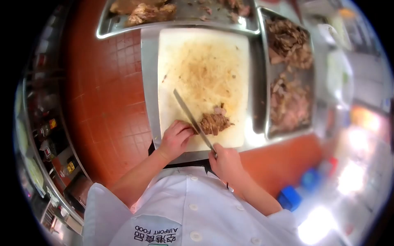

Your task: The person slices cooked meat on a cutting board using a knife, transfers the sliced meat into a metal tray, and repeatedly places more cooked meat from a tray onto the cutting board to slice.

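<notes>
My right hand [225, 162] is closed round the handle of a long knife [187, 110], whose blade points up and to the left across the cutting board. A brown piece of cooked meat [214, 123], cut into slices, lies just right of the blade near the board's front. My left hand [175, 137] is on the blade's other side, its fingers curled together at the left end of the meat. What the left fingertips grip is mostly hidden. The white cutting board [180, 45] is stained brown and yellow.
A metal tray [193, 20] with large meat pieces stands beyond the board. Another metal tray [283, 133] on the right holds sliced meat. Shelves [53, 143] with containers line the far left. Blue objects [289, 197] sit low at right, above the red tiled floor [111, 102].
</notes>
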The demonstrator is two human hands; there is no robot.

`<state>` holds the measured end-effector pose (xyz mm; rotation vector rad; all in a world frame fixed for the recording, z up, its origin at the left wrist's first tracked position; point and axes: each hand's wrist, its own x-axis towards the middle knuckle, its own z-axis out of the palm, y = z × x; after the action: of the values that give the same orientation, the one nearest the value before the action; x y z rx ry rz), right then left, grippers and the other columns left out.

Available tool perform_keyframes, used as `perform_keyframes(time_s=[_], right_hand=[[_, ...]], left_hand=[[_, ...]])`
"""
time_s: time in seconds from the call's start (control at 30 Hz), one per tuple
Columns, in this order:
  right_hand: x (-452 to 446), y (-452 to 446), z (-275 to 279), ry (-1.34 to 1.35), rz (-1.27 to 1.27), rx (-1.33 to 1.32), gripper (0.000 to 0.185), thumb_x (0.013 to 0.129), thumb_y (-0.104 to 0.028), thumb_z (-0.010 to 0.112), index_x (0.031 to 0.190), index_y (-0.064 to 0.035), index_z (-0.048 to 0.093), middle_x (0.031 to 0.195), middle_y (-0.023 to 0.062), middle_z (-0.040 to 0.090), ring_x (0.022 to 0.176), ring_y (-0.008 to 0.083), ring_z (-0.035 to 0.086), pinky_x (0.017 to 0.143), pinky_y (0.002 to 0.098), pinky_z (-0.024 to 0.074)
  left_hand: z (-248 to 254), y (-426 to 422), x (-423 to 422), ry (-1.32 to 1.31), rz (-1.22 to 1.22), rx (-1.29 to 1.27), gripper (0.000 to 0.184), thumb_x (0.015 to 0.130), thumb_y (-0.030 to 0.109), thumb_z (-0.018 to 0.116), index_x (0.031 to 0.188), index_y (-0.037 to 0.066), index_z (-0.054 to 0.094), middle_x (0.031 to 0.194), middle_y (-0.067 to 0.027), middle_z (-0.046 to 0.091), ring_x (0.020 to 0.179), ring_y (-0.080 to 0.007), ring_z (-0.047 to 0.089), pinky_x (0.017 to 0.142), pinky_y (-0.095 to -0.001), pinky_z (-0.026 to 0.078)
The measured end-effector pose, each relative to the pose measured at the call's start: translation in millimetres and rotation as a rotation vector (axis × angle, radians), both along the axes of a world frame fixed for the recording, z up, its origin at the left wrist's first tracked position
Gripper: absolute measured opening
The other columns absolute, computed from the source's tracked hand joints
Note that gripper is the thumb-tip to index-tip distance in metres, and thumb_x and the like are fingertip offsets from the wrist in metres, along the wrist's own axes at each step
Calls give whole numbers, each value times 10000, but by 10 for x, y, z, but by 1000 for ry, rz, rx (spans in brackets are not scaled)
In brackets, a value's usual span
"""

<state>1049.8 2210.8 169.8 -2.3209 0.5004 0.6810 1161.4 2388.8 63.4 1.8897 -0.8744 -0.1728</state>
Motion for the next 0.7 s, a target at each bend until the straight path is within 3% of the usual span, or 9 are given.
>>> perform_keyframes(time_s=[0.13, 0.23, 0.33, 0.47, 0.57, 0.7], right_hand=[[-34, 43, 141, 112, 45, -35, 120, 909, -121, 661, 968, -19, 634, 732, 240, 684, 729, 458, 690, 697, 543, 556], [268, 213, -464, -120, 44, -66, 122, 929, -136, 659, 952, -17, 655, 749, 238, 688, 744, 457, 685, 709, 546, 543], [554, 193, -533, -241, 8, 4, 114, 904, -120, 660, 959, -21, 640, 740, 230, 689, 763, 450, 699, 703, 538, 560], [228, 37, -164, -23, -2, 2, 112, 908, -127, 657, 946, -22, 642, 732, 227, 686, 738, 458, 693, 691, 554, 554], [-18, 5, 53, 75, 37, -17, 122, 909, -139, 665, 964, -31, 653, 724, 226, 684, 714, 462, 687, 679, 568, 549], [60, 142, -136, 26, 42, -61, 154, 903, -157, 690, 981, -30, 651, 719, 236, 689, 700, 474, 690, 684, 570, 558]], left_hand=[[-45, 4, 26, -27, -3, 1, 203, 730, -48, 753, 909, 34, 707, 988, -102, 672, 919, -335, 655, 758, -421, 566], [-31, 15, -13, -17, -3, 0, 201, 733, -53, 736, 913, 31, 709, 991, -105, 674, 924, -333, 658, 766, -418, 567], [2, 52, -18, -17, -20, 11, 211, 736, -64, 715, 926, 28, 715, 995, -111, 675, 926, -334, 659, 772, -416, 568], [11, 64, 23, 21, -16, 17, 237, 731, -77, 709, 949, 14, 729, 1029, -154, 689, 936, -360, 661, 779, -424, 558], [13, 41, 31, -1, -1, -7, 239, 719, -83, 699, 936, 16, 718, 996, -120, 674, 924, -342, 657, 769, -416, 566], [-21, 58, 10, -10, -18, 16, 257, 726, -65, 706, 960, 37, 735, 1012, -124, 680, 936, -345, 659, 797, -414, 571]])
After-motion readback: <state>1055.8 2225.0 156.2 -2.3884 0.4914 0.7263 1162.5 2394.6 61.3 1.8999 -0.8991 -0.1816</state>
